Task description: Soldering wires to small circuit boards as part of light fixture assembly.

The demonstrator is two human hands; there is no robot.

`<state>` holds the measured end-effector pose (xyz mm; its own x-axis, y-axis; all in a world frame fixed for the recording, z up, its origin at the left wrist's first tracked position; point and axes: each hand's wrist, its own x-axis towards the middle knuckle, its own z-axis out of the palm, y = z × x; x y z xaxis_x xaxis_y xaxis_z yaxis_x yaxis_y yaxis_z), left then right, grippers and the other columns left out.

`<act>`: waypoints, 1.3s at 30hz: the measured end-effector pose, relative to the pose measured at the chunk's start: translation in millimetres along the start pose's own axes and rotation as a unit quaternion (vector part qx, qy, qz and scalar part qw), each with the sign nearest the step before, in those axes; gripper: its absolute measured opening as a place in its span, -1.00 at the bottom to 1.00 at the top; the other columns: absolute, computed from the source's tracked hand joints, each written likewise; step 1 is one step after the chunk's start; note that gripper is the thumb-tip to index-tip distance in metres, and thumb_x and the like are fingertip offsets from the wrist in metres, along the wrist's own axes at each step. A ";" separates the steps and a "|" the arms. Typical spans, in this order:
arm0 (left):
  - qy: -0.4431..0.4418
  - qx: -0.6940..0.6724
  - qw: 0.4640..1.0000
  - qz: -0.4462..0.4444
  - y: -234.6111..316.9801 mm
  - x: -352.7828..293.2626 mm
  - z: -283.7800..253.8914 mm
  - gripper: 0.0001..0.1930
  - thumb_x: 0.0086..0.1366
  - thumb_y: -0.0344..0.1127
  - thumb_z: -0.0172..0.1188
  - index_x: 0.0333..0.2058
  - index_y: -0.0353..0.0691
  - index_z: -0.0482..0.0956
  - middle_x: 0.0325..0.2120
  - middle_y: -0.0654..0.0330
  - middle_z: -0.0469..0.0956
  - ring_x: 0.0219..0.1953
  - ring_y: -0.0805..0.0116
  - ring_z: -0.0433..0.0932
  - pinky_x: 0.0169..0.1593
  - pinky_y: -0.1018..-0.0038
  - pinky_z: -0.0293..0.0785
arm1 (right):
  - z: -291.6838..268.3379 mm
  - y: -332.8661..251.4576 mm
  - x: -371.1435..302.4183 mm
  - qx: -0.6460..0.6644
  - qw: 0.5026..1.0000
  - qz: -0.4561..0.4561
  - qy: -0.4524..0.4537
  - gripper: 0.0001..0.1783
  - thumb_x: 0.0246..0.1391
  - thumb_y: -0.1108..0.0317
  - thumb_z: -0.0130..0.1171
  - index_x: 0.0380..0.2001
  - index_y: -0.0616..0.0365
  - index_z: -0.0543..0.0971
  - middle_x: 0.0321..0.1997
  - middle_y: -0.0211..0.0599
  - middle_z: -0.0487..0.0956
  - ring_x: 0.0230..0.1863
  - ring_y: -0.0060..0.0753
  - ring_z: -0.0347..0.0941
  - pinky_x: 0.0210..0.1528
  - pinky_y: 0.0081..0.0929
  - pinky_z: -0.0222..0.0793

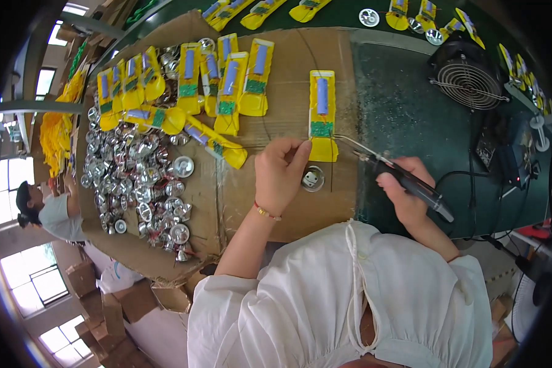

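A yellow plastic lamp housing point(324, 150) lies on the cardboard in front of me, with a purple battery cell point(322, 97) and a green circuit board point(322, 129) in it. My right hand point(409, 184) grips a soldering iron point(414, 187) by its black handle. The bent metal tip reaches the right edge of the circuit board. My left hand point(282, 168) is pinched at the board's lower left; what sits between the fingertips is too small to make out. Just below the housing is a small round silver reflector point(313, 178). A thin dark wire crosses the housing's lower end.
Many silver reflectors point(144, 184) are heaped at the left, beside a pile of yellow housings point(230, 83). A black fan point(469, 80) with a round grille stands far right, near a black powered unit point(512, 162). A person point(58, 211) is at the far left.
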<state>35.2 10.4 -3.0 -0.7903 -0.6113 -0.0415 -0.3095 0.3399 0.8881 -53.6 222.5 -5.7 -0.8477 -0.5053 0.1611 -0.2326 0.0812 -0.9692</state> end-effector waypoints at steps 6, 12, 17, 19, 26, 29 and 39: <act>-0.001 0.030 0.997 0.068 4.3 9.1 11.0 -0.88 0.07 -0.43 0.22 -0.53 -0.37 0.53 -0.53 0.15 0.42 -0.61 0.42 0.45 -0.51 0.55 0.37 | 14.3 -0.7 9.1 0.056 0.998 0.038 0.018 -0.82 -0.03 0.45 0.16 -0.40 0.33 0.41 -0.53 -0.26 0.51 -0.53 -0.57 0.44 -0.48 -0.63 0.40; -0.021 0.017 0.998 0.048 4.2 12.2 9.3 -0.88 0.06 -0.43 0.23 -0.53 -0.38 0.53 -0.53 0.16 0.43 -0.61 0.45 0.45 -0.50 0.57 0.36 | 16.0 -1.2 13.0 0.036 0.999 0.033 -0.008 -0.83 -0.02 0.44 0.16 -0.41 0.30 0.42 -0.53 -0.26 0.51 -0.53 -0.59 0.44 -0.48 -0.66 0.38; -0.045 -0.018 0.998 0.030 2.3 15.9 10.2 -0.88 0.06 -0.43 0.23 -0.53 -0.38 0.53 -0.53 0.18 0.43 -0.61 0.48 0.44 -0.50 0.58 0.35 | 15.8 3.3 10.8 0.068 0.996 0.051 0.021 -0.83 -0.03 0.44 0.17 -0.41 0.29 0.43 -0.57 -0.31 0.51 -0.55 -0.63 0.42 -0.50 -0.69 0.33; -0.052 -0.032 0.998 0.023 1.0 16.5 10.6 -0.88 0.06 -0.43 0.23 -0.54 -0.38 0.53 -0.53 0.18 0.43 -0.61 0.48 0.43 -0.50 0.58 0.35 | 17.2 0.7 9.6 0.128 0.987 0.078 0.059 -0.82 -0.02 0.42 0.19 -0.40 0.28 0.43 -0.58 -0.33 0.51 -0.55 -0.65 0.42 -0.52 -0.72 0.31; -0.049 -0.001 0.999 0.022 0.4 17.6 10.7 -0.87 0.04 -0.42 0.23 -0.55 -0.38 0.52 -0.55 0.18 0.43 -0.62 0.49 0.41 -0.51 0.58 0.33 | 6.4 -0.8 10.1 0.138 0.984 0.094 0.060 -0.80 -0.02 0.41 0.20 -0.38 0.29 0.43 -0.56 -0.32 0.51 -0.54 -0.66 0.41 -0.51 -0.71 0.33; -0.048 0.004 0.999 0.023 0.3 18.2 11.5 -0.87 0.04 -0.42 0.23 -0.56 -0.38 0.52 -0.56 0.18 0.43 -0.62 0.50 0.41 -0.51 0.58 0.33 | 6.7 2.1 7.4 0.110 0.991 0.064 0.051 -0.84 0.03 0.44 0.11 -0.35 0.29 0.42 -0.56 -0.29 0.49 -0.56 -0.61 0.40 -0.53 -0.69 0.32; 0.004 0.012 0.994 0.104 3.6 10.5 4.4 -0.84 0.01 -0.41 0.25 -0.40 -0.31 0.52 -0.45 0.14 0.47 -0.44 0.36 0.50 -0.33 0.54 0.42 | 2.9 2.7 5.5 0.131 0.985 0.085 0.068 -0.81 -0.03 0.41 0.20 -0.38 0.28 0.44 -0.55 -0.33 0.52 -0.54 -0.66 0.42 -0.49 -0.72 0.33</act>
